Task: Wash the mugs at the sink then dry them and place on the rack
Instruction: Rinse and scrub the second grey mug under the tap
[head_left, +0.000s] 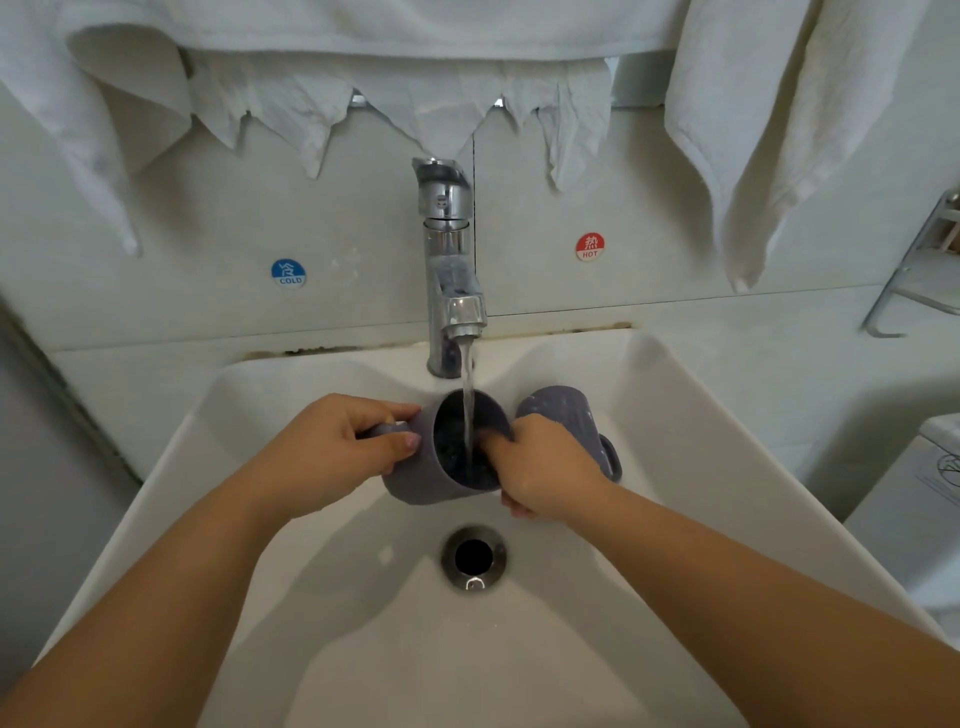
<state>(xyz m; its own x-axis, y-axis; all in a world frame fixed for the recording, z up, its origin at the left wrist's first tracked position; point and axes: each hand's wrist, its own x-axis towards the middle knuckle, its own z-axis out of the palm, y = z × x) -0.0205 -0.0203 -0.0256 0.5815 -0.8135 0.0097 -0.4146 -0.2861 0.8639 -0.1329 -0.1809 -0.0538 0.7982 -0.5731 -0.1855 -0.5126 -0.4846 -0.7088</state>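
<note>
A matte grey-purple ceramic mug (441, 467), cylindrical and tilted with its mouth up toward the far side, sits over the white glossy ceramic sink (675, 441), above the round steel drain (474, 557). A thin stream of water (467, 395) falls from the polished chrome tap (451, 260) straight into its dark inside. The left hand (332, 452) grips the mug by its handle on the left, fingers curled round it and the thumb lying along the mug's wall. The right hand (545, 467) holds the mug's right rim, with fingers reaching inside and the thumb under the outside. Just beyond that hand a second grey-purple mug with a loop handle (566, 415) lies in the basin, speckled with pale drops. On the far wall hang crumpled white cloth towels (415, 104), with a round blue COLD sticker (288, 273) and a round red HOT sticker (590, 246) below. A wire metal rack (919, 270) stands at the far right.
</note>
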